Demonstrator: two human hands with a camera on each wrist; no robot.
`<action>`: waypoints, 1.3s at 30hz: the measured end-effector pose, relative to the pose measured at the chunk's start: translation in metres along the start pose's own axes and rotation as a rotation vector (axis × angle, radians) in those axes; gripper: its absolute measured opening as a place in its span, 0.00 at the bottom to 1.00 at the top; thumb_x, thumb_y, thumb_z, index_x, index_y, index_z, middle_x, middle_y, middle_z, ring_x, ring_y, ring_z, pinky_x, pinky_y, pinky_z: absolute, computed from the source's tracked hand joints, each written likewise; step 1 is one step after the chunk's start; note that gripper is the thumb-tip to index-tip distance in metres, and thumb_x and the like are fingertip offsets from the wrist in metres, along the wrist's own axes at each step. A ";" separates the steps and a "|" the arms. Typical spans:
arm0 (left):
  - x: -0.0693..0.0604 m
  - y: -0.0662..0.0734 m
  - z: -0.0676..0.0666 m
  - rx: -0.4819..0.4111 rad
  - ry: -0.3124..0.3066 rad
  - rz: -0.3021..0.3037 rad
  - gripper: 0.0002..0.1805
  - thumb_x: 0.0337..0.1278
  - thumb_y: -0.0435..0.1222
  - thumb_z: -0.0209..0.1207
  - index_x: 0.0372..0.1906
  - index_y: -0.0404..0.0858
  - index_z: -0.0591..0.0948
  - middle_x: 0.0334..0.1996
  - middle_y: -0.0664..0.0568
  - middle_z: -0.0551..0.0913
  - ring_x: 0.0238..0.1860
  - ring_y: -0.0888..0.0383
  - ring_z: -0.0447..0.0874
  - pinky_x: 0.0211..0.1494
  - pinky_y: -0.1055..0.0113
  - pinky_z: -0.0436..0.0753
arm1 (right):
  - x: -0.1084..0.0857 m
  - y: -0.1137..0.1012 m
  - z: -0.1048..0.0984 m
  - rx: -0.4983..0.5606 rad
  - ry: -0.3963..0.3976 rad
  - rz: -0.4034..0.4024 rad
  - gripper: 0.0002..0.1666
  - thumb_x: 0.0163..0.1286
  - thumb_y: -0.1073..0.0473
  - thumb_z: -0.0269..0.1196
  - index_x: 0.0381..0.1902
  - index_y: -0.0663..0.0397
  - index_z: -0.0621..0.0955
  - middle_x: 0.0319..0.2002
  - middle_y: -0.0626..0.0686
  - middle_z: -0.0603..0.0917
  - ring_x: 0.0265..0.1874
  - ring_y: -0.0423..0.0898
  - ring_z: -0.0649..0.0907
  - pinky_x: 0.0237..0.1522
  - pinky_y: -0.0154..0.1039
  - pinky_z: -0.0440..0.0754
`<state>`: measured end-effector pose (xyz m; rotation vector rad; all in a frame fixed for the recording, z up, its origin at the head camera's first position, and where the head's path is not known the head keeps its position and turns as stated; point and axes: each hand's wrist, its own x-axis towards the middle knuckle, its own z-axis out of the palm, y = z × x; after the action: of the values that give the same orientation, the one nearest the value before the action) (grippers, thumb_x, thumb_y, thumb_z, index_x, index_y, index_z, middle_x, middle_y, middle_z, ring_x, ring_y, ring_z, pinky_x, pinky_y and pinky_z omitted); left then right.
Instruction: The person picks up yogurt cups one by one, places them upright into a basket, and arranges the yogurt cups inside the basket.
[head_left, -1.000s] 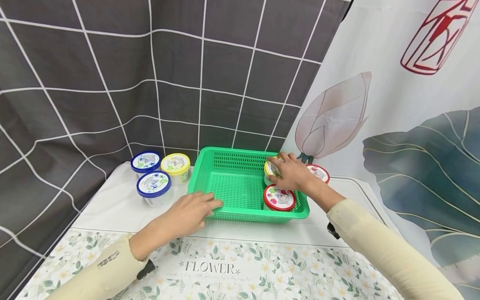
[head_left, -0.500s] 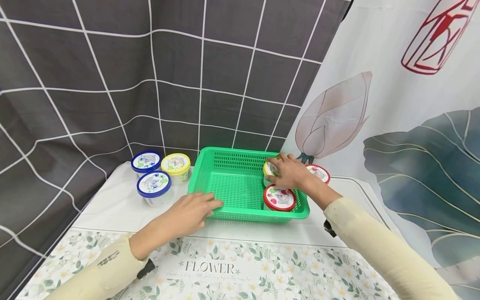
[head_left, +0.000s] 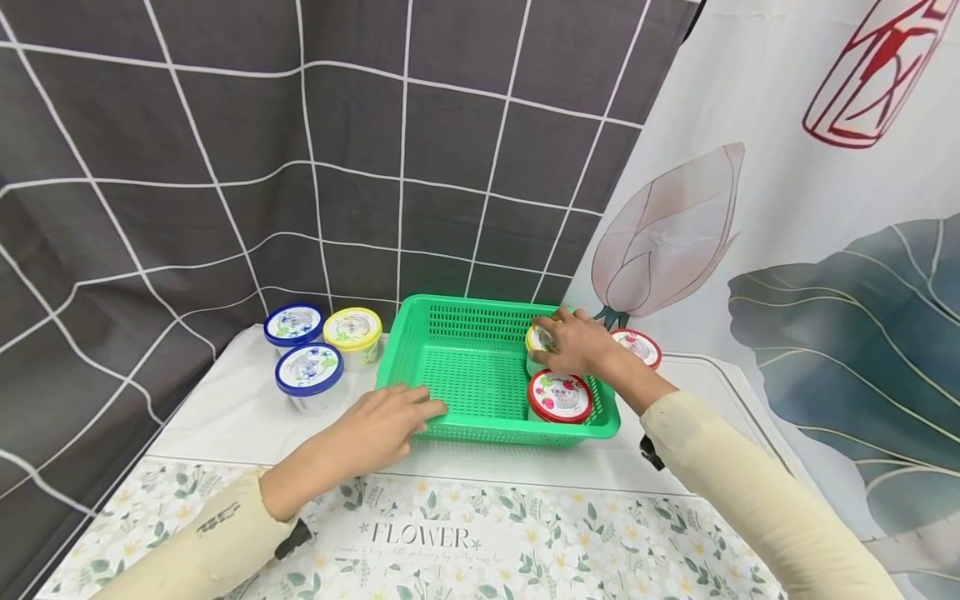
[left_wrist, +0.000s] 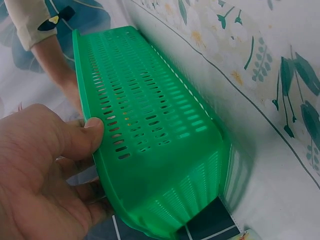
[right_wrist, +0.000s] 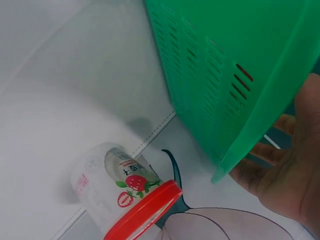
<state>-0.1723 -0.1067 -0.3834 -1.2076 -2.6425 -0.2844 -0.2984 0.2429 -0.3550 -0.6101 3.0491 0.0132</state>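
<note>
Head view: left hand [head_left: 384, 425] pinches the basket [head_left: 472, 383]; right hand [head_left: 580, 343] grips a yellow tub [head_left: 533, 364], likely light, stiff, best held by its lid [head_left: 541, 338].

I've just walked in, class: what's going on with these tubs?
A person's left hand holds the green basket at its near side, while the right hand grips a yellow-lidded tub inside it. A red-lidded tub also sits in the basket. Outside, a second red-lidded tub stands to the right; two blue-lidded tubs and another yellow-lidded tub stand to the left.
</note>
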 end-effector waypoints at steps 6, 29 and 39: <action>0.000 0.000 -0.001 0.001 -0.006 -0.005 0.17 0.70 0.29 0.70 0.60 0.43 0.89 0.43 0.52 0.87 0.40 0.54 0.85 0.42 0.61 0.88 | 0.001 -0.002 0.000 0.012 -0.010 0.007 0.44 0.80 0.35 0.63 0.86 0.47 0.73 0.78 0.68 0.77 0.73 0.72 0.79 0.69 0.77 0.82; -0.001 -0.004 0.001 -0.010 -0.009 0.013 0.18 0.73 0.30 0.68 0.62 0.43 0.89 0.43 0.53 0.87 0.38 0.56 0.83 0.41 0.63 0.87 | 0.008 -0.007 0.004 0.002 -0.076 0.031 0.44 0.84 0.34 0.59 0.88 0.45 0.69 0.82 0.68 0.73 0.78 0.72 0.74 0.78 0.73 0.76; -0.002 -0.005 0.000 -0.016 -0.012 0.012 0.16 0.78 0.32 0.64 0.64 0.43 0.90 0.48 0.52 0.91 0.44 0.52 0.90 0.48 0.56 0.91 | 0.007 -0.008 0.005 0.014 -0.072 0.033 0.43 0.84 0.35 0.58 0.89 0.45 0.69 0.83 0.67 0.72 0.79 0.73 0.73 0.77 0.75 0.76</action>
<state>-0.1750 -0.1110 -0.3843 -1.2333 -2.6476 -0.2977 -0.3017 0.2333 -0.3601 -0.5454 2.9871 0.0146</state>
